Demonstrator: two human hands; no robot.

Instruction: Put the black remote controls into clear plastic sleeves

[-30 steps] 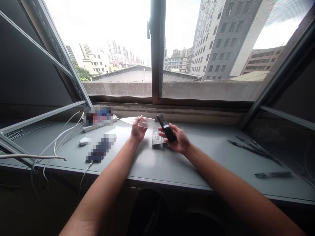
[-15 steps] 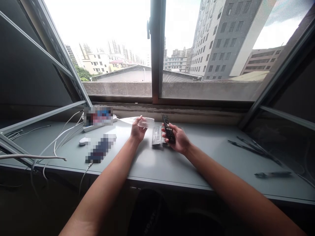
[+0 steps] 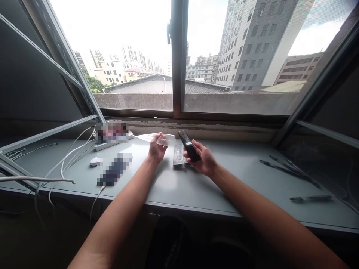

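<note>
A black remote control (image 3: pixel 188 145) is gripped in my right hand (image 3: pixel 205 158), tilted with its plain back and a small pale label facing me. My left hand (image 3: pixel 157 148) pinches a clear plastic bag (image 3: pixel 167 139), which stretches out on both sides of the fingers. Between the two hands, a clear packet (image 3: pixel 178 156) lies on the grey table (image 3: pixel 174 186); what is inside it is hard to make out. The right hand and remote partly cover the packet's right side.
On the left stand a white power strip (image 3: pixel 101 145), white cables (image 3: pixel 63 164), a white mouse-like object (image 3: pixel 95 161) and a blurred-out dark item (image 3: pixel 113 173) with a cable. Dark pens or sticks (image 3: pixel 291 172) lie right. Metal frames (image 3: pixel 81 67) flank the window.
The remote has been turned over in my right hand: its buttons faced me before, now its back does. My left hand and the plastic bag have hardly moved.
</note>
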